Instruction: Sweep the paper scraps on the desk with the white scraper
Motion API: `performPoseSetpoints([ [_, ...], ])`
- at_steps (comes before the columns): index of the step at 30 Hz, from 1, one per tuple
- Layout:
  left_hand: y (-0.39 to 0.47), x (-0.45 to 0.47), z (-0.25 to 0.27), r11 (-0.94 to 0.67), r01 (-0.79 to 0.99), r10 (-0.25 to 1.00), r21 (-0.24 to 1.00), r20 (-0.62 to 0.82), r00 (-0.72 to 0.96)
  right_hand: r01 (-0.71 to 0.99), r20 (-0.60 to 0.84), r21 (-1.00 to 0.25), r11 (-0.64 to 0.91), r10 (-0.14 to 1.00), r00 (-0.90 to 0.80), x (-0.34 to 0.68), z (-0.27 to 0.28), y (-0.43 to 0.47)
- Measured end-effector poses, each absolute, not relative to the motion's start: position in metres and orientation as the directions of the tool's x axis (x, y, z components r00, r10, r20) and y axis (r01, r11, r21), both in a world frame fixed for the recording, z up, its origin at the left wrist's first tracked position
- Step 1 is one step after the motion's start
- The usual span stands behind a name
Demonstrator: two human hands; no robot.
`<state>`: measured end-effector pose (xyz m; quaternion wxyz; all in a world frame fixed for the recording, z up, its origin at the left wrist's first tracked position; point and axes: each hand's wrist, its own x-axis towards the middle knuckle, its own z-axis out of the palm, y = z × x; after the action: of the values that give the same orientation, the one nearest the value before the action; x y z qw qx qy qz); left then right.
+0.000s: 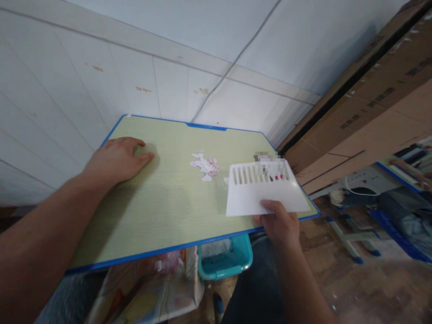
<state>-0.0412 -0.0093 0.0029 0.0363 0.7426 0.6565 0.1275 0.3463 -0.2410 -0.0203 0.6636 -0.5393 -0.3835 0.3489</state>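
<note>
My right hand [281, 222] grips the near edge of a flat white plastic sheet with a row of slots [248, 198], thumb on top. The sheet is over the right side of the pale green desk [162, 198]. A blurred patch covers part of its far edge and whatever lies there; small dark and red bits show in some slots. A small heap of torn paper scraps [206, 166] lies mid-desk, left of the sheet. At the desk's left side is my left hand [116, 159], palm down and empty, its thumb apart from the curved fingers.
Below the desk's front edge hangs or stands a teal plastic basket [232, 271], beside a patterned bag [168, 292] with pinkish contents. Stacked cardboard boxes [357, 108] rise at the right. A grey cable [232, 67] runs down the white wall behind the desk.
</note>
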Motion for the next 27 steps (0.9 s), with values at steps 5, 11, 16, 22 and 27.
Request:
performPoseSetpoints([
  [5, -0.01, -0.041, 0.006, -0.142, 0.968, 0.985, 0.207, 0.13, 0.116, 0.19, 0.268, -0.963, 0.189, 0.682, 0.68, 0.355, -0.019, -0.235],
  [11, -0.007, -0.045, 0.005, -0.167, 0.966, 0.98, 0.199, 0.138, 0.141, 0.268, 0.231, -0.958, 0.102, 0.829, 0.509, 0.356, -0.009, -0.225],
  [16, -0.004, -0.048, 0.001, -0.156, 0.966, 0.982, 0.205, 0.141, 0.129, 0.248, 0.219, -0.963, 0.106, 0.844, 0.489, 0.347, -0.003, -0.213],
  [22, -0.004, -0.048, 0.001, -0.175, 0.963, 0.977, 0.205, 0.155, 0.145, 0.231, 0.205, -0.968, 0.098, 0.838, 0.506, 0.348, -0.003, -0.217],
  [27, -0.006, -0.047, 0.003, -0.189, 0.962, 0.975, 0.197, 0.152, 0.16, 0.207, 0.189, -0.974, 0.091, 0.828, 0.528, 0.351, -0.001, -0.225],
])
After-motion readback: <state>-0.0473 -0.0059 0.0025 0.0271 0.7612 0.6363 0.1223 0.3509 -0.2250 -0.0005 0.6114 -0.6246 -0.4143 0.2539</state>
